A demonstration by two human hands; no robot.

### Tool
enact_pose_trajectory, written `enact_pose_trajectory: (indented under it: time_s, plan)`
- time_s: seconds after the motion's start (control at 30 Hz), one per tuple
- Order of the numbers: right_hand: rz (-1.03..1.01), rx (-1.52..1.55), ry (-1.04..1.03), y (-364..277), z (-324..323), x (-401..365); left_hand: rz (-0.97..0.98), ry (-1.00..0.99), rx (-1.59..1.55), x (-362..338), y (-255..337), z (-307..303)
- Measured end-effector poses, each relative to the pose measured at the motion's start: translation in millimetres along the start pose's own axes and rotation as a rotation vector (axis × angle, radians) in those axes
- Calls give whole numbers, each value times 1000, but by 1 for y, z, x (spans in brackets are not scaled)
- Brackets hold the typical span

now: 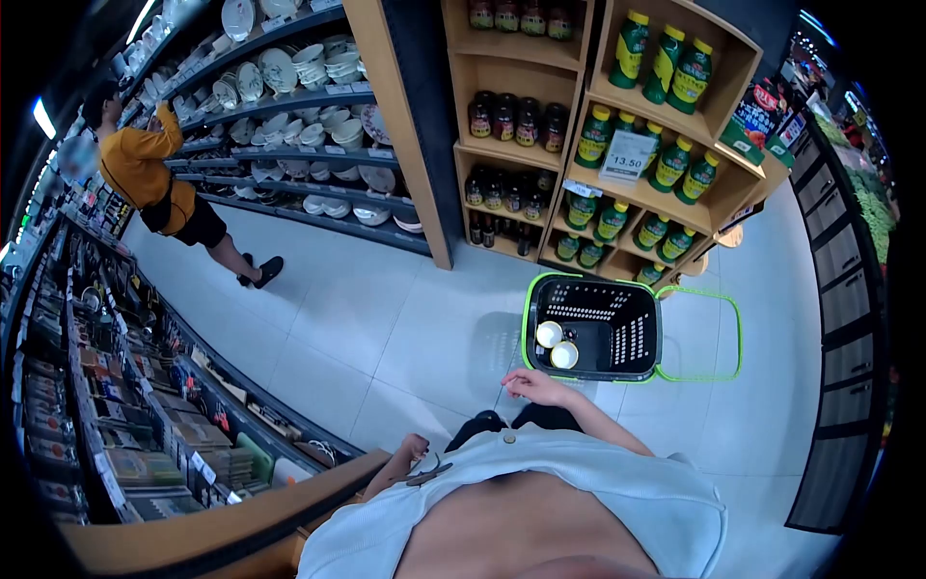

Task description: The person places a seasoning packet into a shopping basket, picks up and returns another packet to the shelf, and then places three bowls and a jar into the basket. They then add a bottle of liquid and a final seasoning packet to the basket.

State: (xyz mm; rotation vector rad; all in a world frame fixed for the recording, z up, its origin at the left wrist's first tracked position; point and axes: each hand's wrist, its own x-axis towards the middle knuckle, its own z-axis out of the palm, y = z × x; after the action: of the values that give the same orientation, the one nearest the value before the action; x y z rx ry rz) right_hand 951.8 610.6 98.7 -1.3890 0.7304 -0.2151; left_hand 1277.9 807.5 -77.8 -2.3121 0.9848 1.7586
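Note:
A black shopping basket [639, 340] with a bright green rim stands on the pale tiled floor in front of me, its green handle folded down to the right. Inside it lie two round white containers [557, 344]. My right hand [533, 386] hovers just short of the basket's near edge, fingers loosely apart and holding nothing. My left hand [414, 448] is down by my waist, curled into a loose fist with nothing visible in it, next to a wooden shelf edge [231, 521]. My light shirt fills the bottom of the view.
Wooden shelves ahead hold dark jars [516, 121] and green bottles [666, 68] with a price card. Grey shelves with white crockery [309, 68] run to the left, where a person in an orange top [149, 174] reaches up. A low shelf of packaged goods [135, 405] lines my left.

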Motion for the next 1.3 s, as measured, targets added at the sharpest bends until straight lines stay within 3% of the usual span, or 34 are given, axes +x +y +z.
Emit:
enact_pose_trajectory:
  time_s: [0.07, 0.17, 0.27, 0.37, 0.43, 0.5, 0.7, 0.73, 0.77, 0.8, 0.87, 0.9, 0.97, 1.1, 1.2, 1.3]
  plan:
    - [63, -35, -43, -6, -11, 16, -6, -16, -38, 14, 16, -27]
    - [152, -135, 49, -25, -45, 34, 99, 37, -167, 59, 70, -61]
    - [70, -114, 206, -25, -105, 71, 323, 76, -148, 113, 150, -99]
    - [-79, -138, 395, -62, -167, 116, 544, 146, -316, 116, 257, -138]
    - [-130, -256, 537, -112, -202, 143, 701, 54, -82, 126, 320, -177]
    - [-313, -80, 573, -148, -233, 172, 801, -19, -289, 114, 378, -207]
    - [-601, -234, 781, -255, -312, 240, 1170, -13, -322, 60, 509, -296]
    - [-679, -292, 817, -272, -325, 248, 1159, -39, -358, 57, 529, -308]
    - [-673, -372, 885, -295, -332, 249, 1174, -37, -322, 28, 551, -323]
    - [-737, -482, 966, -307, -351, 257, 1330, -58, -298, 35, 569, -336]
    - [-903, -517, 1143, -336, -378, 272, 1439, -10, -288, 12, 613, -359]
    - [-854, -678, 1278, -350, -392, 272, 1503, 17, -258, -1, 634, -370]
    - [-953, -525, 1340, -368, -429, 291, 1579, 23, -292, -19, 674, -386]
    - [-868, -843, 1664, -400, -483, 309, 1685, 96, -146, -41, 743, -414]
    - [-373, -809, 1817, -409, -516, 327, 1792, 204, -34, -58, 788, -427]
    - [-252, -731, 1788, -401, -539, 334, 1811, 268, -51, -65, 828, -429]
